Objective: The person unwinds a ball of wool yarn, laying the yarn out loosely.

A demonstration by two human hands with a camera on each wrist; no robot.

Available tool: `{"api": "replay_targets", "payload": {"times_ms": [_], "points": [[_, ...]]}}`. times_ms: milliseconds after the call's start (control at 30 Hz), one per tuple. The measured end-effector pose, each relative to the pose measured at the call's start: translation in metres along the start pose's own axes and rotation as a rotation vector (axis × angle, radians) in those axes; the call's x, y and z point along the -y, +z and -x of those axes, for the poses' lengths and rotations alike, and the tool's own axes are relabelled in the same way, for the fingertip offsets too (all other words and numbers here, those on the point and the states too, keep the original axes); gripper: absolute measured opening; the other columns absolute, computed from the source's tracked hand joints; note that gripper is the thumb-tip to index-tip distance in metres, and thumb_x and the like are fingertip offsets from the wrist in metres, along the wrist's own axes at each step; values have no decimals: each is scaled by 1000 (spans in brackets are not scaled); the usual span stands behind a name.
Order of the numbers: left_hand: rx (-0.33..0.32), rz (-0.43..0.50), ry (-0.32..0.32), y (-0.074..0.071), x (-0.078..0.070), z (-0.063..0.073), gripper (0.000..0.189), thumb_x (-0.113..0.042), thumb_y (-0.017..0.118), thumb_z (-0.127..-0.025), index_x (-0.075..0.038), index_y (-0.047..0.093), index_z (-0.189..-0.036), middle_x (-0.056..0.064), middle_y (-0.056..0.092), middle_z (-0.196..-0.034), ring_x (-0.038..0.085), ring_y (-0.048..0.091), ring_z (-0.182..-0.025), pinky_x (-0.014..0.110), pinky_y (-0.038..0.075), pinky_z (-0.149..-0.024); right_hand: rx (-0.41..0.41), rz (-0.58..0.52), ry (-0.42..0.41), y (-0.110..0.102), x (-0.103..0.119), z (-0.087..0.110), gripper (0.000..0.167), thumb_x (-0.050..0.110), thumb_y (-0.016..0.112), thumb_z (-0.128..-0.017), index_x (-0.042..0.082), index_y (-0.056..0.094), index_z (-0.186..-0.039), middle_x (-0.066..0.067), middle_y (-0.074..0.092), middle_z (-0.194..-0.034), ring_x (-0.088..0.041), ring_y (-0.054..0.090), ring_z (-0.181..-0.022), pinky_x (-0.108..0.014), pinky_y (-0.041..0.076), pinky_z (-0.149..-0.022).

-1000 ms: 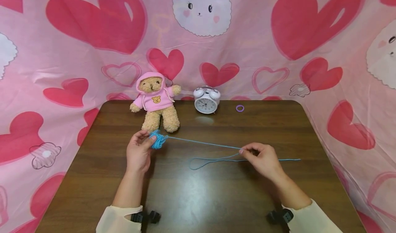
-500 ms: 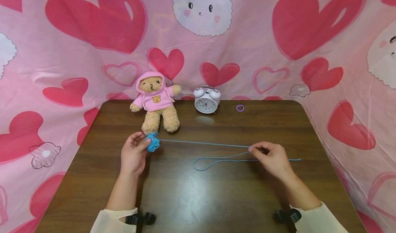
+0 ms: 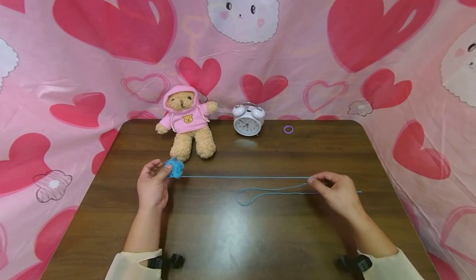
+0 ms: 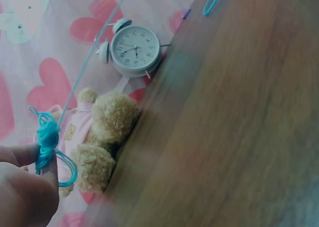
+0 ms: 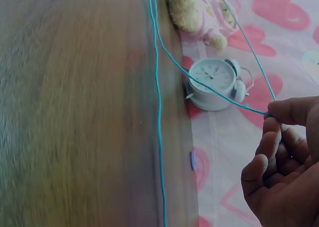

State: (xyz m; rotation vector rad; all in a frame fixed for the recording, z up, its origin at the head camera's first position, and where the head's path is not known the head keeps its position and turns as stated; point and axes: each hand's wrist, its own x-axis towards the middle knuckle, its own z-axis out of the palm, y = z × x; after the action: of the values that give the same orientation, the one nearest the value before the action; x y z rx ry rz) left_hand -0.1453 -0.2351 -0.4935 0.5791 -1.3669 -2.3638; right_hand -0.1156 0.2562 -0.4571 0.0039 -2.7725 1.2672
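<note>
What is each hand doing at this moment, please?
Left hand: closed, pinching the blue yarn bundle.
Right hand: closed, pinching the blue strand between thumb and fingers.

Two bare hands: left hand (image 3: 152, 189) at centre left, right hand (image 3: 340, 193) at centre right. One blue yarn bundle (image 3: 175, 168), centre left. One teddy bear (image 3: 186, 123), one twin-bell alarm clock (image 3: 248, 125), one purple ring (image 3: 284, 130), upper middle. One wood-grain table (image 3: 208, 226).
</note>
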Motion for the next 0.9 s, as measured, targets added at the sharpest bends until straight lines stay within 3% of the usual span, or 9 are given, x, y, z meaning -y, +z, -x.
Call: {"api": "replay_targets", "payload": {"times_ms": [233, 400, 700, 900], "points": [[-49, -7, 32, -5, -4, -3, 41, 17, 73, -87, 6, 52, -120, 9, 48, -109, 16, 56, -89, 18, 54, -64, -43, 31, 8, -13, -4, 1, 19, 33, 79, -93, 14, 80, -93, 1, 75, -84, -8, 58, -71, -21, 46, -58], [-66, 1, 13, -11, -9, -3, 41, 15, 74, -87, 3, 53, -120, 7, 50, -109, 15, 58, -88, 19, 53, -62, -78, 38, 3, -21, -8, 0, 18, 32, 79, -93, 14, 80, -92, 3, 76, -84, -6, 59, -71, -20, 46, -59], [-99, 14, 12, -25, -19, -5, 36, 16, 73, -87, -4, 58, -113, 8, 49, -110, 18, 55, -96, 20, 56, -64, -97, 65, 45, -37, -21, 0, 26, 35, 77, -95, 10, 80, -97, 10, 76, -85, 0, 60, -74, -18, 46, -61], [-132, 43, 32, -34, -26, -7, 39, 17, 73, -86, -1, 58, -116, 7, 51, -108, 19, 54, -97, 21, 56, -65, -123, 92, 71, -53, -28, 1, 31, 37, 76, -95, 7, 80, -100, 17, 73, -85, 1, 57, -73, -18, 45, -59]]}}
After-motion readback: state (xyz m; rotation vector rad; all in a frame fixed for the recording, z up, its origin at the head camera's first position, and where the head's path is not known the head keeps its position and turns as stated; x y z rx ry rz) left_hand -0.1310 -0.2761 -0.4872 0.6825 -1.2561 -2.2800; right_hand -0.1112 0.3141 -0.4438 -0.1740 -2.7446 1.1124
